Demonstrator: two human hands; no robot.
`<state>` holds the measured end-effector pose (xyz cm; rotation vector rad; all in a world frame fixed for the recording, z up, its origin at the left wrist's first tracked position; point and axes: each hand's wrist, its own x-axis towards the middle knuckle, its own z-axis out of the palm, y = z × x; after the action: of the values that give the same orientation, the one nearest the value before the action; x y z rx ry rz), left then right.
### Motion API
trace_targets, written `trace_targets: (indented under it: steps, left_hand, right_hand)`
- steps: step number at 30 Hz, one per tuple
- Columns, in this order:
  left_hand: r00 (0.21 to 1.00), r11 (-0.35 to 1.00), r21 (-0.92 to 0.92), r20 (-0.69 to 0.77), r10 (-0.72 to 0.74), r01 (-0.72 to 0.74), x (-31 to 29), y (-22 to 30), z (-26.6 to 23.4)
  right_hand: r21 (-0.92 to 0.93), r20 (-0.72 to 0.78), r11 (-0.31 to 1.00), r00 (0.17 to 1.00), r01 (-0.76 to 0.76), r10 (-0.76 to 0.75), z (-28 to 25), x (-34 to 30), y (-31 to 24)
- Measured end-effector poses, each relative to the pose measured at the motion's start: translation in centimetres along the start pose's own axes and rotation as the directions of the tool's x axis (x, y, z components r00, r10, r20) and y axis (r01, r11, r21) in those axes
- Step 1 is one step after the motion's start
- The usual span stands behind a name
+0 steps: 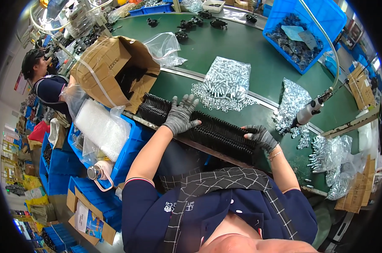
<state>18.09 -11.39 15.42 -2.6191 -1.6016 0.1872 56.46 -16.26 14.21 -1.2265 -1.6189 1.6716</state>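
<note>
A long row of thin black parts, packed side by side, lies along the near edge of the green bench top. My left hand, in a grey glove, rests on the left half of the row with its fingers spread. At the row's right end my right hand, gloved too, has its fingers stretched over the parts. Neither hand is closed round a part. Behind the row sits a clear bag of small metal sleeves, with loose metal rings spilled in front of it.
An open carton holding black parts tilts at the left. A power screwdriver hangs at the right near bagged metal pieces. A blue bin stands far right. Left of me are a blue crate, a bottle and a co-worker.
</note>
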Motion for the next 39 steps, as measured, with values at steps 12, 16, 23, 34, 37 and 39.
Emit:
trace_targets:
  steps: [12, 16, 23, 34, 37, 39]
  left_hand:
    - [0.964, 0.979, -0.019, -0.172, -0.204, 0.204, -3.8, -4.7, 0.4]
    - [0.955, 0.952, -0.076, 0.001, -0.297, 0.297, -4.5, -4.2, -0.1]
    - [0.824, 0.817, -0.176, -0.045, -0.564, 0.55, -3.4, -8.7, 0.7]
    - [0.614, 0.623, -0.312, -0.139, -0.777, 0.717, 0.3, -11.5, 3.5]
    - [0.586, 0.563, -0.19, 0.093, -0.805, 0.804, 0.6, -10.3, 3.6]
    - [0.558, 0.507, -0.248, 0.223, -0.799, 0.825, 0.1, -11.2, 3.8]
  right_hand:
    - [0.027, -0.032, 1.0, 0.999, 0.0, 0.001, 3.1, -2.7, -2.1]
    - [-0.018, -0.044, 0.999, 0.999, -0.027, 0.026, 3.1, -2.8, -2.9]
    - [0.004, -0.078, 0.995, 0.992, -0.1, 0.099, 3.0, -2.1, -2.2]
    - [-0.018, -0.044, 1.0, 0.999, 0.004, -0.005, -1.3, 0.3, -0.5]
    - [0.0, -0.04, 1.0, 0.999, -0.001, 0.001, -1.5, 0.5, -0.2]
    - [0.019, -0.046, 1.0, 0.999, -0.008, 0.009, -1.3, -0.4, 0.1]
